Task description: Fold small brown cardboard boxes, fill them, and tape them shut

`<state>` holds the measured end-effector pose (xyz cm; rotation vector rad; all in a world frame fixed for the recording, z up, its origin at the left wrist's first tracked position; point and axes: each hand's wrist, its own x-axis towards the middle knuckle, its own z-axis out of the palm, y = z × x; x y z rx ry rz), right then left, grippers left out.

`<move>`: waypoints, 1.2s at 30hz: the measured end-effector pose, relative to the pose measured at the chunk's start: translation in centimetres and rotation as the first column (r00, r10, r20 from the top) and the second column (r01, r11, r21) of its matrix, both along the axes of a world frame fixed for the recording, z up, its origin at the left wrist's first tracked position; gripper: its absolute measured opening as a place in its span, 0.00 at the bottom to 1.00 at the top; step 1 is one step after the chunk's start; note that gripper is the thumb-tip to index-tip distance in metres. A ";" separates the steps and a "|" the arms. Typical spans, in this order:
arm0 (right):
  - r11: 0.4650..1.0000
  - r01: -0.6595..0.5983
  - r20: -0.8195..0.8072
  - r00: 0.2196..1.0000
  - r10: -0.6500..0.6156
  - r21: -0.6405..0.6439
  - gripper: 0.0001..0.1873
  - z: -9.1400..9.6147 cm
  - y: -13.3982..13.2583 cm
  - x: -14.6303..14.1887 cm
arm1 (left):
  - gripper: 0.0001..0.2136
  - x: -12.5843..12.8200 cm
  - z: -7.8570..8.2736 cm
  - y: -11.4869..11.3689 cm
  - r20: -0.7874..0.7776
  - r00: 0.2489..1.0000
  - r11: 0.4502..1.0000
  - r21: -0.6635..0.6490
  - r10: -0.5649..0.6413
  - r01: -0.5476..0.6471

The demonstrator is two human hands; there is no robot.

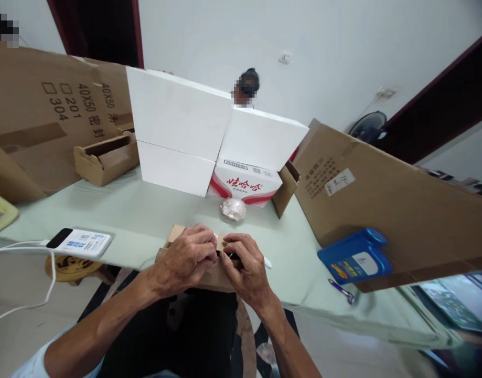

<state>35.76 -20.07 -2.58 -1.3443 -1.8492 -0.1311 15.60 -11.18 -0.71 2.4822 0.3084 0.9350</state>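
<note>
At the table's front edge, a small cardboard box lies under both hands. My left hand is closed, its fingers curled together over the box's left part; what they grip is hidden. My right hand pinches a small dark object between thumb and fingers, and its kind does not show. The fingertips of both hands come close together over the box. A white, thin-ended item pokes out beside the right hand. Beyond the hands sits a crumpled ball of clear plastic or tape.
White boxes and a red-and-white printed carton stand at the back. Large cardboard panels flank the table. A blue bottle and a purple-handled tool lie right, a cabled white device left. A person's head shows behind the boxes.
</note>
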 end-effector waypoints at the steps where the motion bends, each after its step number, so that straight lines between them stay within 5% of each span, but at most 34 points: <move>1: 1.000 0.015 0.000 1.000 -0.015 -0.011 0.05 0.0 0.1 0.1 | 0.11 -0.2 0.1 -0.1 0.018 0.999 0.999 -0.013 -0.032 0.032; 7: 0.995 0.071 0.008 0.997 -0.071 -0.071 0.07 -0.2 0.3 0.5 | 0.09 -2.4 1.7 0.1 0.133 0.986 0.941 -0.308 -0.104 0.141; 14: 0.994 -0.017 -0.042 0.999 0.013 -0.103 0.16 -0.3 0.3 0.2 | 0.11 -3.2 2.3 3.6 0.053 0.981 0.758 -0.643 0.185 -0.108; 19: 0.994 -0.025 -0.059 0.998 0.019 -0.102 0.13 -0.3 0.3 0.0 | 0.16 -1.6 1.7 4.6 -0.076 0.997 0.629 -0.773 0.030 -0.078; 27: 0.998 -0.054 -0.025 0.998 0.054 -0.019 0.10 -0.4 0.5 -0.7 | 0.12 0.1 0.8 5.7 -0.217 0.973 0.755 -0.650 -0.075 -0.086; 36: 0.999 -0.032 0.029 0.999 0.032 0.009 0.09 -0.4 0.5 -0.8 | 0.07 0.5 -0.2 5.6 -0.230 0.973 0.827 -0.545 0.011 -0.138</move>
